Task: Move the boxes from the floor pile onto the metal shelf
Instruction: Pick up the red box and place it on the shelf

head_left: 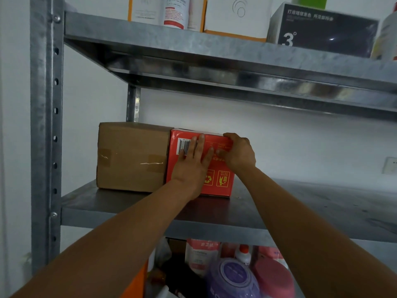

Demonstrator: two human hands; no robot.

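A red box (221,179) with a barcode and white symbols stands on the middle board of the metal shelf (300,203), pressed against a plain brown cardboard box (131,157) on its left. My left hand (193,162) lies flat on the red box's front face, fingers spread. My right hand (238,152) curls over the red box's upper right corner and grips it. Both boxes sit towards the back of the board, near the wall. No floor pile is in view.
The shelf's left upright (46,125) stands close to the brown box. The top board (214,46) carries white boxes and a dark box (324,31). Below are bottles, a purple container (232,278) and a pink one. The middle board is bare to the right of the red box.
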